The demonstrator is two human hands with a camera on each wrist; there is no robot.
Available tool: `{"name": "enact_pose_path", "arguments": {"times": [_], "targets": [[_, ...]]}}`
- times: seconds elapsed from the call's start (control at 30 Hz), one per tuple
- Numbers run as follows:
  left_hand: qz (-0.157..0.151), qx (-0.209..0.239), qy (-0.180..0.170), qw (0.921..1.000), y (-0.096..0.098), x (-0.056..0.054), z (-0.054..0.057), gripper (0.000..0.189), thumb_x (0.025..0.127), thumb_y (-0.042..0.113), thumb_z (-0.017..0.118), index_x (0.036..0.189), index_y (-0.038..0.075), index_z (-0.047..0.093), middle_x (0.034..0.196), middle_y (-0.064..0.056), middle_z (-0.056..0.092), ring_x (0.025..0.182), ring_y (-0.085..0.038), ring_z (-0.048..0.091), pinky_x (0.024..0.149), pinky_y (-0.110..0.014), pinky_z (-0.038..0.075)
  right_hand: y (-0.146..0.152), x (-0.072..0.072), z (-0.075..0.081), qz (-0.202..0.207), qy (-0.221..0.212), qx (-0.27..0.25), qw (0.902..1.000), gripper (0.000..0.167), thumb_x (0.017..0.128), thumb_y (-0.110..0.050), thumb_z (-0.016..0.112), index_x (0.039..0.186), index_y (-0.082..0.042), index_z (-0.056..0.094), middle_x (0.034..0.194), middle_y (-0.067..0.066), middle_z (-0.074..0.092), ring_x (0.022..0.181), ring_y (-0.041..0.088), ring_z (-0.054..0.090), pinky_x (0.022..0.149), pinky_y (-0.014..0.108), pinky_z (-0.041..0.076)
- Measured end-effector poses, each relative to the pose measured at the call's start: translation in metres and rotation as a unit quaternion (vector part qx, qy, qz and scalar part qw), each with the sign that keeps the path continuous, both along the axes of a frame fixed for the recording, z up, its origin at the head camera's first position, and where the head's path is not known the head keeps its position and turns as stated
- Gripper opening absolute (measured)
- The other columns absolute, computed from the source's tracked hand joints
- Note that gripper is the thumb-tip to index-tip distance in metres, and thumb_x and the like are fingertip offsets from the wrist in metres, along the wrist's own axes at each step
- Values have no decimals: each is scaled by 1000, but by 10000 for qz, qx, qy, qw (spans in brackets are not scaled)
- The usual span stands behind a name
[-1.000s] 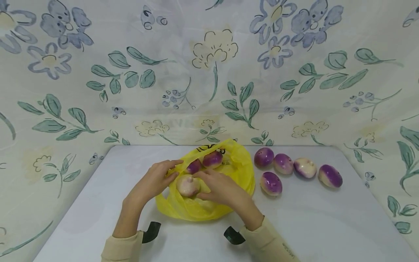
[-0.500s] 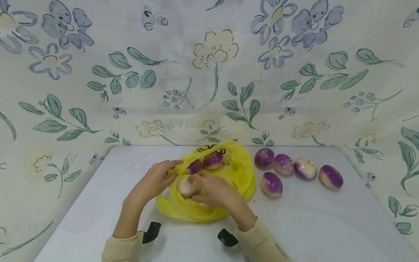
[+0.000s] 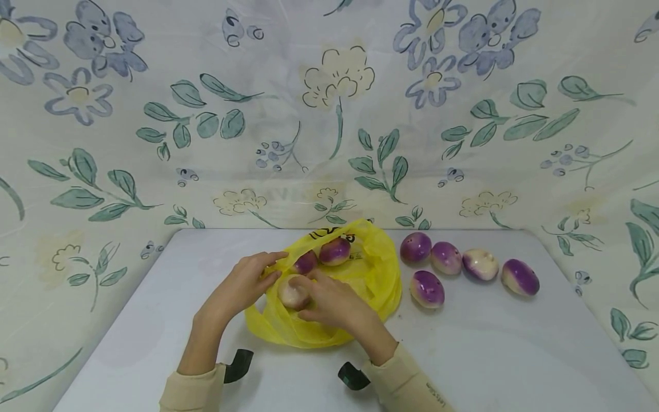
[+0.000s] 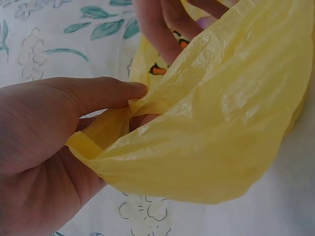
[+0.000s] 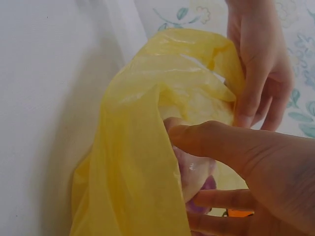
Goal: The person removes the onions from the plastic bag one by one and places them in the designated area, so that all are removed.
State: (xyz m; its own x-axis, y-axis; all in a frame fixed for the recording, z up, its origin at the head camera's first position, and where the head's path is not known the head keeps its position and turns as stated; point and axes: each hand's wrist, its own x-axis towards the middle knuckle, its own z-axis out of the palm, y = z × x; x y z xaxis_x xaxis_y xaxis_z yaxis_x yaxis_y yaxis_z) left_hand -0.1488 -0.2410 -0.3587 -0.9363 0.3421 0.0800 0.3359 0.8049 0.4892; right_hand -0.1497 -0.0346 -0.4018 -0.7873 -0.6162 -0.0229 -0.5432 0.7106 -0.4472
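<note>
A yellow plastic bag [image 3: 385,269] lies open in the middle of the table. My left hand [image 3: 248,281] pinches its left rim between thumb and fingers, which the left wrist view shows closely on the bag's edge [image 4: 142,105]. Inside the bag, my right hand [image 3: 333,300] holds a pale turnip [image 3: 291,294], thumb on the near side and fingers on the far side. In the right wrist view that turnip [image 5: 191,169] is partly covered by the bag and fingers. Behind it in the bag lie a purple turnip [image 3: 334,252] and another purple turnip [image 3: 305,262].
Right of the bag, several purple-and-white turnips sit on the white table [image 3: 489,349], the closest turnip [image 3: 427,289] standing in front of the row. A floral cloth [image 3: 329,131] hangs behind the table. Black curved pieces [image 3: 353,375] stick out at both cuffs.
My right hand has moved left and its fingers have closed further over the pale turnip. The left hand stays on the bag's rim, and the other turnips have not moved.
</note>
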Motion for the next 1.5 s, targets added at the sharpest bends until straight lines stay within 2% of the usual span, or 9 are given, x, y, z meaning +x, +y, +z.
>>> {"name": "enact_pose_path", "arguments": {"times": [0.17, 0.33, 0.6, 0.7, 0.8, 0.9, 1.07, 1.23, 1.5], "targets": [[23, 1, -56, 10000, 1, -1, -1, 40, 95, 8, 63, 134, 6, 58, 126, -13, 67, 96, -20, 64, 85, -38, 59, 0, 0, -1, 17, -105, -49, 9999, 54, 87, -35, 74, 134, -33, 48, 145, -3, 47, 116, 17, 59, 96, 36, 55], [17, -10, -57, 10000, 1, -1, -1, 40, 95, 8, 63, 135, 5, 58, 125, -14, 67, 90, -18, 63, 83, -35, 59, 0, 0, -1, 84, -43, -101, 9999, 45, 88, -36, 73, 126, -29, 49, 129, -6, 58, 103, 14, 58, 92, 30, 54], [1, -6, -65, 10000, 1, -1, 0, 39, 94, 7, 63, 133, 4, 59, 124, -15, 67, 88, -17, 62, 80, -34, 59, 3, -1, -1, 27, 100, 51, 9999, 50, 87, -36, 73, 133, -34, 55, 142, -7, 52, 122, 19, 55, 105, 38, 49], [6, -11, -79, 10000, 1, -1, 0, 39, 94, 7, 63, 133, 5, 59, 123, -15, 67, 84, -16, 61, 78, -31, 59, 2, -1, -1, -2, 121, 85, 9999, 46, 86, -35, 75, 127, -31, 55, 136, -7, 56, 116, 17, 56, 102, 35, 51], [-2, -20, -53, 10000, 1, -1, 0, 39, 95, 7, 63, 133, 5, 59, 123, -15, 67, 83, -15, 60, 78, -31, 59, 2, -2, 0, -24, 107, 130, 9999, 43, 85, -33, 77, 120, -28, 53, 125, -6, 61, 103, 14, 57, 96, 30, 53], [-15, 0, -41, 10000, 1, -1, 0, 38, 95, 7, 62, 133, 4, 59, 122, -15, 67, 80, -14, 60, 76, -31, 59, 2, -2, 0, -59, 4, 155, 9999, 44, 84, -33, 78, 120, -28, 54, 122, -6, 62, 99, 13, 57, 95, 30, 54], [-16, 5, -53, 10000, 0, -2, -1, 38, 95, 7, 62, 133, 4, 59, 123, -15, 67, 79, -14, 61, 76, -31, 60, 6, -3, 2, 39, 16, 224, 9997, 49, 84, -35, 77, 130, -27, 59, 134, -5, 60, 114, 15, 59, 104, 36, 49], [-20, 12, -57, 10000, 0, -2, -2, 38, 95, 6, 62, 132, 4, 59, 124, -16, 67, 79, -13, 61, 77, -31, 60, 12, -4, 5, -21, -237, 138, 9996, 53, 83, -37, 77, 132, -26, 60, 134, -4, 61, 116, 16, 60, 105, 37, 49], [9, -5, -140, 9999, 0, -2, -1, 39, 94, 5, 62, 133, 3, 58, 125, -17, 66, 70, -11, 58, 73, -28, 59, 24, -9, 7, -141, -723, -93, 9972, 51, 82, -38, 79, 129, -27, 62, 128, -4, 64, 114, 16, 60, 105, 39, 48]]}}
